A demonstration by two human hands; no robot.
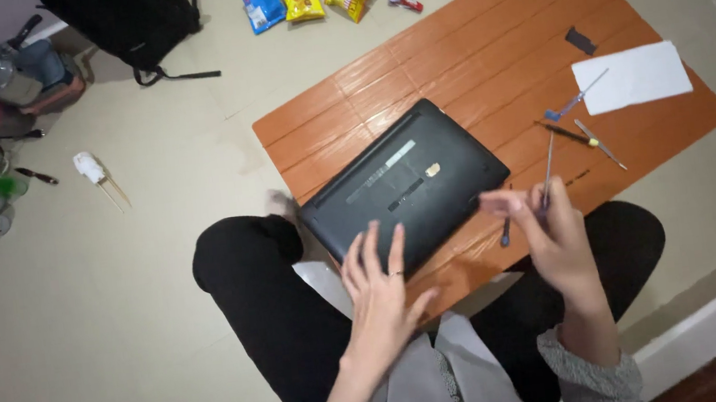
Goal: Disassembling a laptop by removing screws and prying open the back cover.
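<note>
Open board around the laptop

From the laptop (403,185), bare orange table (485,52) lies open toward 12 o'clock; loose tools (580,135) and white paper (631,76) crowd 3 o'clock.

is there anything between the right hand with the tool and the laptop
Nothing visible. The right hand holds a thin metal tool just off the near right corner of the upturned black laptop, with only bare orange table between them. The left hand rests on the laptop's near edge.

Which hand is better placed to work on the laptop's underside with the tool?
Probably the right hand: it already grips the thin screwdriver beside the upturned black laptop. The left hand is empty, lying flat on the laptop's near edge, so it can steady it.
</note>
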